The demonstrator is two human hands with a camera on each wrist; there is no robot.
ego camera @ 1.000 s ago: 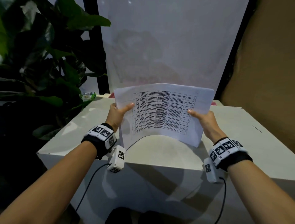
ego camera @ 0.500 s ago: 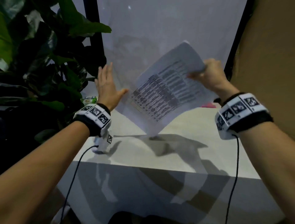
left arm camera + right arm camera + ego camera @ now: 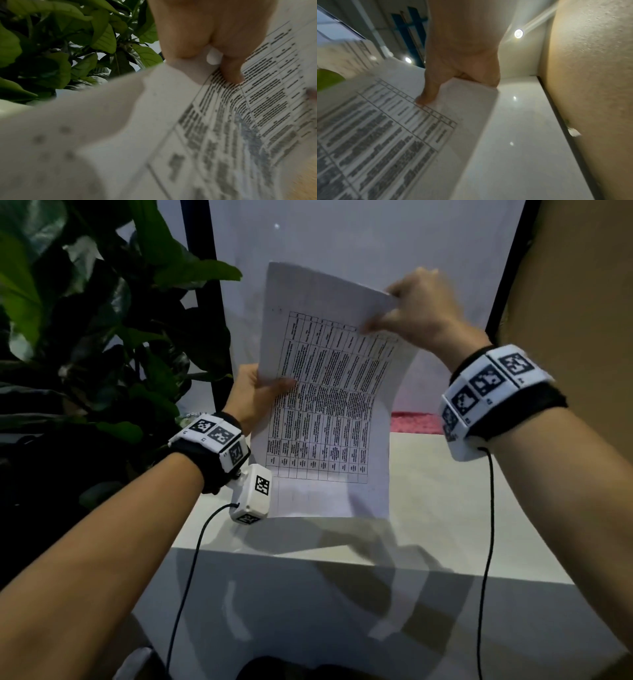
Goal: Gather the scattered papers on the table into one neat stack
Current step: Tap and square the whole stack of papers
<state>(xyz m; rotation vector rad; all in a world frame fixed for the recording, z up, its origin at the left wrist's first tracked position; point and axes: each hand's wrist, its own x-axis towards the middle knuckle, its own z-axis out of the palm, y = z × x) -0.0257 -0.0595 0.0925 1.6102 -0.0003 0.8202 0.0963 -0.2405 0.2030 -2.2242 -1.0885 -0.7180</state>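
A stack of white papers [image 3: 325, 412] with a printed table on the top sheet stands upright, its long side vertical, with the bottom edge at the white table [image 3: 462, 508]. My left hand [image 3: 260, 392] grips the stack's left edge, thumb on the printed face. My right hand [image 3: 411, 313] pinches the top right corner from behind, thumb on the front. In the left wrist view my thumb [image 3: 231, 70] presses the papers [image 3: 223, 121]. In the right wrist view the thumb [image 3: 428, 94] lies on the papers [image 3: 385, 128] near their corner.
A large leafy plant [image 3: 85, 337] stands close on the left. A white panel [image 3: 359, 251] rises behind the table, and a tan wall [image 3: 575, 302] runs along the right. Something pink [image 3: 411, 419] lies at the table's far edge.
The stack has been turned from wide to tall. My left hand, open and off the papers half a second ago, now grips the left edge. My right hand still holds a corner, up high.
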